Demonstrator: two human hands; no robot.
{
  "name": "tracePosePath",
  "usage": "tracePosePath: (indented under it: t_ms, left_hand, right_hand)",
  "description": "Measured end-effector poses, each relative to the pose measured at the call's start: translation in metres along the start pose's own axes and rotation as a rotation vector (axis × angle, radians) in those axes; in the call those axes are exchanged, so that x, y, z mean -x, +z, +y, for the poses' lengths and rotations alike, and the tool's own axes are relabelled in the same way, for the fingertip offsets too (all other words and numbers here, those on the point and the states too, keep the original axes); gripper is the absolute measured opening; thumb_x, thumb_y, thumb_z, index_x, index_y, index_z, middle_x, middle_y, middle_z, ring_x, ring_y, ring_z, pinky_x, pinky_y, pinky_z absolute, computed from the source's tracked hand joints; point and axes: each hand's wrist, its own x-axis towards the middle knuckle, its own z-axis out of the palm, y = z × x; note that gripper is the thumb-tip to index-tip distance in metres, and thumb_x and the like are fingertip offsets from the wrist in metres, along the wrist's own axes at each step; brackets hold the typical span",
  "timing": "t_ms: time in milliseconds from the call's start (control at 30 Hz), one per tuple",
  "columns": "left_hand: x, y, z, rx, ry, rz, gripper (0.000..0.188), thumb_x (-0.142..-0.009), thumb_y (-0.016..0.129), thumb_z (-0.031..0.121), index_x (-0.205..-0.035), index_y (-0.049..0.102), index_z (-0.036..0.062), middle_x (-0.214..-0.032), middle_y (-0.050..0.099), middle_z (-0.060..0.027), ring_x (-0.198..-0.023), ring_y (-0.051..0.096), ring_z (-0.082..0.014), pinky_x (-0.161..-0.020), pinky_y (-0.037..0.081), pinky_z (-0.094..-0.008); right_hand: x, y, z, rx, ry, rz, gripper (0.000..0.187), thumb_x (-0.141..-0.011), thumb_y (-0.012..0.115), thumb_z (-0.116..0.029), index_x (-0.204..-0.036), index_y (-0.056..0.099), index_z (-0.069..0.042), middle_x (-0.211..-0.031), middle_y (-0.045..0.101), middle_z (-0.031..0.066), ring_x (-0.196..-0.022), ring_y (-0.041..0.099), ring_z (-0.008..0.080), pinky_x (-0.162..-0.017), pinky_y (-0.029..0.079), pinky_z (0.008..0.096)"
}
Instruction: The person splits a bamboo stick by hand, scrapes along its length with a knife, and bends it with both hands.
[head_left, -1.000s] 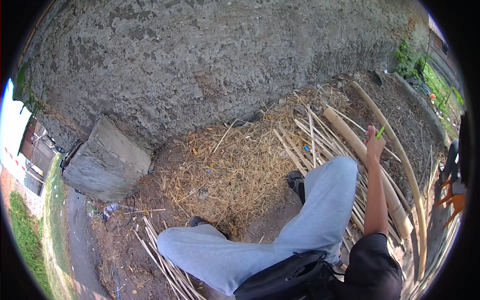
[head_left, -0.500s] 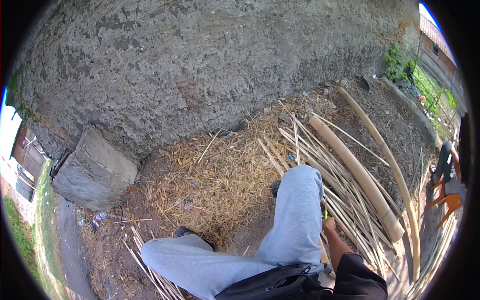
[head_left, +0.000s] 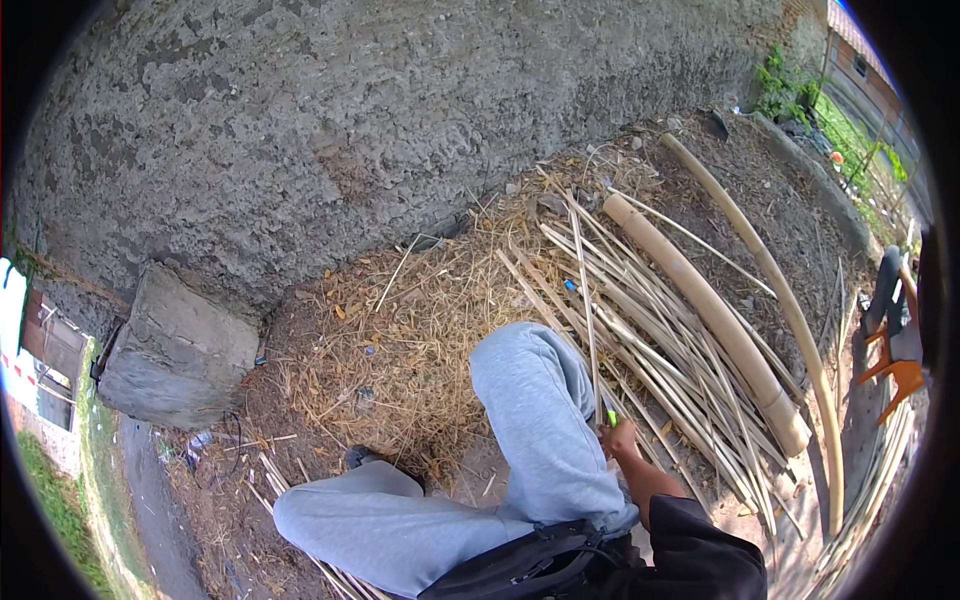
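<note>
Just right of my bent right leg [head_left: 530,410] is my right hand [head_left: 620,438], closed around a small bright green object [head_left: 612,416]; most of it lies inside the fist, so its kind cannot be made out. A thin bamboo strip [head_left: 585,290] runs from beside this hand away toward the wall; whether the fingers also grip it is unclear. Split bamboo strips [head_left: 670,350] lie in a loose pile to the hand's right. My left hand is out of sight.
A thick bamboo pole [head_left: 710,325] and a thinner curved one [head_left: 770,270] lie on the right. Ahead rises a rough grey wall [head_left: 400,130]. Dry shavings [head_left: 390,350] cover the ground, with a concrete block [head_left: 185,345] at left. An orange-and-grey object [head_left: 895,370] stands far right.
My right knee has swung left, and the right shoe is now hidden. My right hand has moved left with the green object and shows more fully. The whole view has shifted slightly.
</note>
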Motion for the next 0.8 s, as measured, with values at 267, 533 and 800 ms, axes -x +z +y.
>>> tracePosePath:
  t_ms: [267, 533, 800]
  left_hand:
    - [0.025, 0.002, -0.058, 0.059, -0.110, 0.030, 0.043, -0.097, 0.058, 0.036, -0.123, 0.061, 0.0033, -0.112, 0.058, -0.0186, -0.104, 0.055, -0.0310, -0.088, 0.044, -0.0434]
    - [0.041, 0.016, -0.064, 0.055, -0.166, -0.023, 0.047, -0.095, 0.060, 0.039, -0.126, 0.061, 0.0041, -0.118, 0.059, -0.0206, -0.109, 0.056, -0.0336, -0.093, 0.045, -0.0454]
    - [0.054, 0.031, -0.096, 0.053, -0.210, -0.059, 0.051, -0.093, 0.062, 0.042, -0.128, 0.062, 0.0048, -0.123, 0.060, -0.0226, -0.115, 0.057, -0.0362, -0.097, 0.045, -0.0474]
  right_hand:
    - [0.039, 0.001, -0.080, 0.293, -0.093, -0.075, 0.044, -0.083, 0.067, -0.034, -0.108, 0.068, 0.003, -0.109, 0.068, 0.0297, -0.107, 0.065, 0.0454, -0.092, 0.051, 0.0522]
    - [0.038, -0.018, -0.053, 0.286, -0.150, 0.060, 0.035, -0.086, 0.065, -0.031, -0.101, 0.069, 0.001, -0.095, 0.069, 0.0280, -0.095, 0.067, 0.0446, -0.083, 0.053, 0.0520]
    - [0.054, -0.134, -0.027, -0.668, -0.104, 0.097, 0.024, -0.089, 0.058, -0.019, -0.073, 0.061, -0.002, -0.059, 0.052, -0.0004, -0.047, 0.047, 0.0102, -0.044, 0.039, 0.0277]
